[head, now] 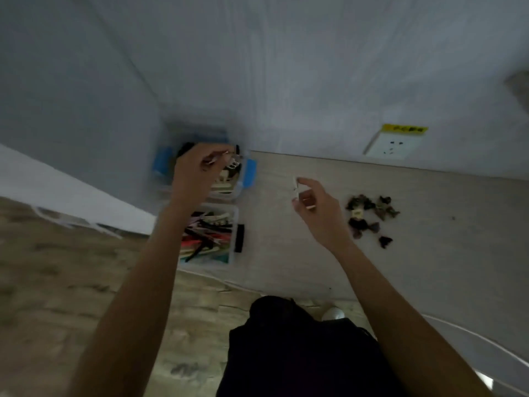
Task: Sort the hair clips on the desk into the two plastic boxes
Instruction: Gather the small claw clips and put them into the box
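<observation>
While I watch from the head camera, the near box (233,239) sits at the desk (315,267) edge, packed with long flat clips in mixed colours, a black latch on its right wall. If a hand brushes it on the way back, I judge it could slide off that edge, since it lies so close to it.

Further in, my right hand (317,213) hangs above the bare desk, fingers curled around a small pale clip (299,193); the pinch looks light, and the clip could slip before it reaches a box. Right of it lies the pile (370,219) of dark claw clips not yet sorted, well apart from both boxes, so each trip crosses open desk.

Farther still, my left hand (194,173) hovers over the far box (247,173), the one with blue latches, pinching something thin and shiny; blur keeps me from naming it. That box already holds clips, and I judge a drop from this height could bounce out or land in the wrong box, as the two stand just beside each other. Beyond, a wall socket (393,146).
</observation>
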{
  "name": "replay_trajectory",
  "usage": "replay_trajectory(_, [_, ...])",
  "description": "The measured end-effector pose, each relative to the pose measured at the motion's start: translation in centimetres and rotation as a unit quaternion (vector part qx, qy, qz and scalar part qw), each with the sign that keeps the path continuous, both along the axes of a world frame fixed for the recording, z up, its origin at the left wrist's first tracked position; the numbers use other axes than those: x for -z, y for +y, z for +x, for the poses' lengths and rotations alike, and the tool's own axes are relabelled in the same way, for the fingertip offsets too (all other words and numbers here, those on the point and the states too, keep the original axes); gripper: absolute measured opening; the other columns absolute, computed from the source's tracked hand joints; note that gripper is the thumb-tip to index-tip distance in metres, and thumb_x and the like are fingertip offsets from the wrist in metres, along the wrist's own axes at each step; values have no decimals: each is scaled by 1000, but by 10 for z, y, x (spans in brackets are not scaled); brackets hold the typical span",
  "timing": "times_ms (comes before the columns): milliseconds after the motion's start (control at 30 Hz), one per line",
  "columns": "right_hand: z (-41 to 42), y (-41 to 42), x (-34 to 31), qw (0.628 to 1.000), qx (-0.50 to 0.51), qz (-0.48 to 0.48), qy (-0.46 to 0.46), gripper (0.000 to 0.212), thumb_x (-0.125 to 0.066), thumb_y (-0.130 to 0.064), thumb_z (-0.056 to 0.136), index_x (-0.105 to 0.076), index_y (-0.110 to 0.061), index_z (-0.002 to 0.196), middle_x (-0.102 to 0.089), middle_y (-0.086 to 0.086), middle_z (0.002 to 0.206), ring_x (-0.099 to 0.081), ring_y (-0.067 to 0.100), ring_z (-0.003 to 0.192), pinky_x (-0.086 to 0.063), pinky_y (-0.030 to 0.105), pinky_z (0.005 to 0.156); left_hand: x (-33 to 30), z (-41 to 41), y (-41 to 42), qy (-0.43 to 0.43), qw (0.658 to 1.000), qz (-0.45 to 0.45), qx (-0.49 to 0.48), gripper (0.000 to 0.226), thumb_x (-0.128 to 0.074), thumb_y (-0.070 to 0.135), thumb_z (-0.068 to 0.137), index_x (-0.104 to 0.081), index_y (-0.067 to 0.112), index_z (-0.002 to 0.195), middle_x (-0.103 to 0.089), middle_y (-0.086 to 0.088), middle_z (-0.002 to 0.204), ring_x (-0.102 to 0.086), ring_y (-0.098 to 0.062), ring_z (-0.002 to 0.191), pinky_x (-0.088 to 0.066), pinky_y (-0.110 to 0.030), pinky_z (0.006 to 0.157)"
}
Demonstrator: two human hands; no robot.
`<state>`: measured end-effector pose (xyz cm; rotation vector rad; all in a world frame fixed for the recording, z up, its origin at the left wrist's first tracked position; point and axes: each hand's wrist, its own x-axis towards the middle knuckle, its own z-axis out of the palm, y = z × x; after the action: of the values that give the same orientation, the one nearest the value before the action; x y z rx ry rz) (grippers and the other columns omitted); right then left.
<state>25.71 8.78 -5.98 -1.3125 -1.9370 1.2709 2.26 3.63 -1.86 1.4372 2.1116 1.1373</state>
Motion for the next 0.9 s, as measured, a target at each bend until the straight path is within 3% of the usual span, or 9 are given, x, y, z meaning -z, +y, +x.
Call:
replay_trajectory(133, [-53, -16, -10, 996, -86, 14, 11, 23, -64, -10, 84, -65, -13, 107, -67, 2, 85, -59, 9, 72, -42, 1, 66, 6, -51, -7, 57, 995, -76, -23, 24, -58, 22, 91, -66, 16, 112, -69, -3, 108, -64, -16, 97, -42, -5, 80])
replay_trajectory(233, [-80, -27, -11, 992, -125, 13, 14, 17, -66, -9, 83, -67, -12, 100, -69, 2, 85, -60, 8, 72, -44, 3, 67, 12, -71, -19, 59, 992, -114, -19, 36, -53, 20, 93, -54, 18, 128, -64, -7, 121, -60, -19, 108, -46, -27, 95])
replay_trajectory(300, [-92, -33, -11, 990, -138, 26, -2, 15, -65, -9, 83, -67, -13, 98, -67, -1, 83, -59, 8, 71, -46, 8, 69, 19, -78, -28, 69, 990, -120, -24, 39, -51, 20, 93, -50, 20, 132, -61, -7, 126, -57, -22, 114, -44, -33, 97])
replay_trajectory(433, [-112, -50, -10, 970, -192, 125, -81, 17, -62, -9, 84, -68, -14, 99, -69, 4, 90, -61, 16, 75, -53, 31, 72, 31, -82, -55, 110, 985, -121, -52, 36, -53, 20, 91, -54, 19, 127, -61, -9, 124, -54, -28, 114, -40, -34, 95])
replay_trajectory(533, [-132, -63, -9, 949, -237, 179, -110, 20, -57, -10, 86, -69, -14, 102, -68, 7, 98, -63, 24, 88, -51, 35, 73, 40, -81, -82, 110, 987, -106, -59, 36, -55, 13, 88, -57, 16, 124, -61, -11, 121, -52, -30, 113, -38, -35, 96])
replay_trajectory(667, [-149, -67, -9, 912, -314, 174, -200, 25, -53, -19, 90, -66, -16, 112, -64, 6, 111, -57, 23, 104, -47, 36, 84, 51, -78, -104, 118, 988, -96, -34, 37, -56, 10, 87, -56, 15, 124, -56, -8, 127, -53, -26, 115, -41, -30, 94])
replay_trajectory(733, [-147, -63, -10, 919, -296, 174, -190, 25, -54, -18, 90, -65, -13, 111, -63, 8, 113, -57, 26, 104, -49, 37, 85, 51, -80, -108, 121, 988, -92, -34, 37, -56, 10, 87, -56, 15, 123, -56, -7, 128, -54, -24, 114, -41, -27, 93])
replay_trajectory(900, [-147, -26, -17, 959, -124, 233, -100, 25, -56, -13, 88, -61, -11, 112, -60, 11, 113, -54, 25, 103, -45, 28, 83, 44, -79, -94, 134, 988, -62, -50, 34, -53, 14, 88, -57, 16, 122, -60, -8, 121, -51, -27, 111, -38, -25, 91])
